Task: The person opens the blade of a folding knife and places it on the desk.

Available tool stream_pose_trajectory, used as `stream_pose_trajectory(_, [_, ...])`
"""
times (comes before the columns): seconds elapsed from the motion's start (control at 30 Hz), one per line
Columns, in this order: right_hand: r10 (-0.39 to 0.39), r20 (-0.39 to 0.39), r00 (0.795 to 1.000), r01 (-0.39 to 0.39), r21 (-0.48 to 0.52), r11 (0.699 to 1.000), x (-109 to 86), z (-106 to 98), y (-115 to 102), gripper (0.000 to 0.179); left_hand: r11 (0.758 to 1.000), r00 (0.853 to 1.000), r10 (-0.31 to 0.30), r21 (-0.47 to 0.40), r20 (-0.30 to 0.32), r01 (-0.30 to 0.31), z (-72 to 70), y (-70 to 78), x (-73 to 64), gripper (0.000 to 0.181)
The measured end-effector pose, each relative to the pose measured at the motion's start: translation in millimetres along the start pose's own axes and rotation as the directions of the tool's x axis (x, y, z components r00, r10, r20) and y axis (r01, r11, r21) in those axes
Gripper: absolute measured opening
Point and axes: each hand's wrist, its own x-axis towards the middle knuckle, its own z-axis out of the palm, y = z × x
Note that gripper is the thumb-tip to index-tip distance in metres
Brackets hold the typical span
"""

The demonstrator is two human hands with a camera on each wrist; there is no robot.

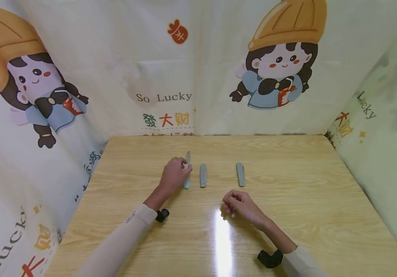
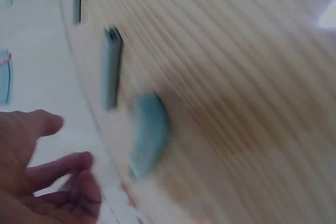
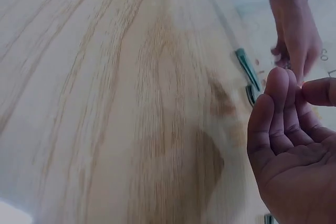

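Note:
My left hand (image 1: 176,172) is over the leftmost folding knife (image 1: 186,184), whose blade (image 1: 188,155) is out and points away from me. In the left wrist view this knife (image 2: 149,135) lies on the table, blurred, and the thumb and fingers (image 2: 68,166) are apart with nothing between them. To its right lie a second folding knife (image 1: 203,175) and, farther along, a third folding knife (image 1: 241,174), both folded. My right hand (image 1: 241,206) hovers nearer to me, below the third knife, fingers loosely bent and holding nothing; its thumb is by the index fingertip in the right wrist view.
The wooden table (image 1: 305,200) meets a printed cloth backdrop (image 1: 215,77) at its back edge and both sides. A bright glare strip (image 1: 223,242) crosses the front middle. Black wrist camera mounts (image 1: 269,259) sit under both forearms.

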Motion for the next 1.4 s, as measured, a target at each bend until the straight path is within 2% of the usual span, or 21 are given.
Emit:
stream_pose_trajectory(0.1, [-0.018,0.013,1.000,0.018,0.015,1.000,1.8,0.8,0.4,0.031,0.989,0.992,0.093,0.110,0.085,-0.102,14.3,22.1,3.3,0.029])
stream_pose_trajectory(0.2, [-0.033,0.030,0.999,0.032,0.039,0.999,4.1,3.6,0.5,0.032,0.959,0.975,0.125,0.229,0.184,-0.166,30.3,38.4,4.1,0.035])
stream_pose_trajectory(0.27, [-0.043,0.040,0.998,0.041,0.051,0.998,5.3,5.8,0.2,0.032,0.933,0.970,0.122,0.308,0.210,-0.184,38.3,43.4,3.2,0.038])
stream_pose_trajectory(0.37, [-0.043,0.027,0.999,0.042,0.054,0.998,5.9,7.8,-0.6,0.031,0.915,0.975,0.115,0.361,0.190,-0.178,44.5,45.0,1.5,0.035])
stream_pose_trajectory(0.47, [-0.036,0.009,0.999,0.035,0.044,0.998,5.5,8.5,-0.9,0.031,0.939,0.980,0.089,0.312,0.178,-0.142,44.3,41.9,0.4,0.030])
stream_pose_trajectory(0.67, [-0.038,0.022,0.999,0.037,0.026,0.999,3.4,8.8,0.6,0.031,0.980,0.977,0.053,0.177,0.208,-0.091,39.1,32.9,1.7,0.025])
stream_pose_trajectory(0.8, [-0.041,0.029,0.999,0.040,0.030,0.999,3.5,9.7,2.1,0.031,0.997,0.980,0.037,0.060,0.194,-0.049,38.2,29.9,2.4,0.016])
stream_pose_trajectory(0.87, [-0.038,0.021,0.999,0.037,0.030,0.999,4.1,10.3,2.6,0.030,0.999,0.982,0.031,0.001,0.184,-0.032,38.4,29.6,2.0,0.019])
stream_pose_trajectory(0.97, [-0.039,0.010,0.999,0.039,0.024,0.999,4.6,10.4,2.0,0.029,0.997,0.986,0.021,-0.071,0.163,-0.009,38.1,29.7,0.9,0.025])
stream_pose_trajectory(1.1, [-0.045,-0.012,0.999,0.045,0.025,0.999,5.9,9.2,0.4,0.028,0.985,0.992,0.011,-0.170,0.129,0.011,34.2,31.7,-2.0,0.023])
stream_pose_trajectory(1.2, [-0.033,-0.058,0.998,0.034,0.020,0.999,8.8,9.1,-0.3,0.030,0.974,0.993,0.004,-0.227,0.114,0.023,30.0,34.5,-4.4,0.023])
stream_pose_trajectory(1.3, [-0.022,-0.146,0.989,0.023,0.008,1.000,12.1,10.0,-1.5,0.031,0.953,0.991,-0.020,-0.299,0.134,0.060,24.8,38.2,-8.1,0.026])
stream_pose_trajectory(1.4, [-0.027,-0.220,0.975,0.029,0.005,1.000,14.5,11.1,-4.0,0.032,0.918,0.985,-0.029,-0.385,0.172,0.094,18.5,40.8,-13.9,0.030])
